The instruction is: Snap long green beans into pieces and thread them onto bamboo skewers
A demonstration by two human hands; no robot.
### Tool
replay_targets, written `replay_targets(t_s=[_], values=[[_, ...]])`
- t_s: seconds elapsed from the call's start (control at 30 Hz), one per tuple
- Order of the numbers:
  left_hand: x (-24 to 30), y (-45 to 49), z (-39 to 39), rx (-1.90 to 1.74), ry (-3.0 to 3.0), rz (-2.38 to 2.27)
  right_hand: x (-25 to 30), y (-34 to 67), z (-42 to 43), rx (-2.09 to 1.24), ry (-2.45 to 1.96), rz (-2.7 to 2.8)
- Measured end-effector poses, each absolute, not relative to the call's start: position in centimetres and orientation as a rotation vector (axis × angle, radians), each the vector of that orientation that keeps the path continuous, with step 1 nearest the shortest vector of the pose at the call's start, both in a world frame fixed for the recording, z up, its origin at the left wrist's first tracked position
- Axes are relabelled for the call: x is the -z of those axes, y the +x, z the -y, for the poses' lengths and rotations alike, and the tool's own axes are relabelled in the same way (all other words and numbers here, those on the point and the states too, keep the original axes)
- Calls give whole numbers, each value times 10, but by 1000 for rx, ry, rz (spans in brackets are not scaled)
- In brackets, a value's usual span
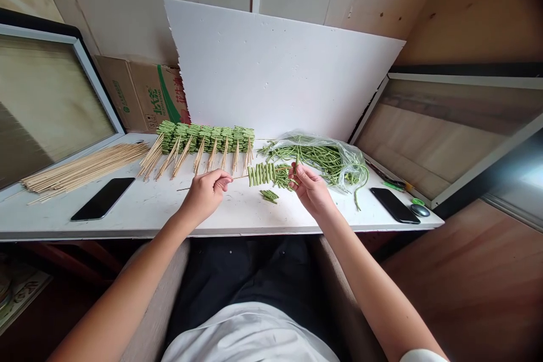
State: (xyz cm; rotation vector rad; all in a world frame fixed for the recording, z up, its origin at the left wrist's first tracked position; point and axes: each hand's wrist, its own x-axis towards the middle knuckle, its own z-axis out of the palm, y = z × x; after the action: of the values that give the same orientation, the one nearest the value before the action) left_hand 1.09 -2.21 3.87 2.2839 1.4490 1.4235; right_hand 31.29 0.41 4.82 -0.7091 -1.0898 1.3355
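Green beans (265, 174) | left hand (204, 195): skewer (240, 177) | right hand (311, 191): beans | carton (144, 96): probably 北大荒

We have a white tabletop (144, 212) carrying loose bamboo skewers (85, 168), a row of skewered green beans (203, 138), a small bunch of cut beans (269, 196), a plastic bag (350, 164) of long beans (314, 158), and 2 black smartphones (103, 198), one toward each end.

Left hand (205, 195), right hand (311, 189), gripping bean skewer (263, 175)
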Motion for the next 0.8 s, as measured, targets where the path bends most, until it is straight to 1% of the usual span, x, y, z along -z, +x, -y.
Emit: replay_targets(t_s=[0.53,0.8], values=[[-35,9,20,-1446,2283,-1454,-45,305,-2,-1366,-672,1071],[-34,9,19,-1430,2272,-1478,-44,303,-2,-1319,-704,1109]])
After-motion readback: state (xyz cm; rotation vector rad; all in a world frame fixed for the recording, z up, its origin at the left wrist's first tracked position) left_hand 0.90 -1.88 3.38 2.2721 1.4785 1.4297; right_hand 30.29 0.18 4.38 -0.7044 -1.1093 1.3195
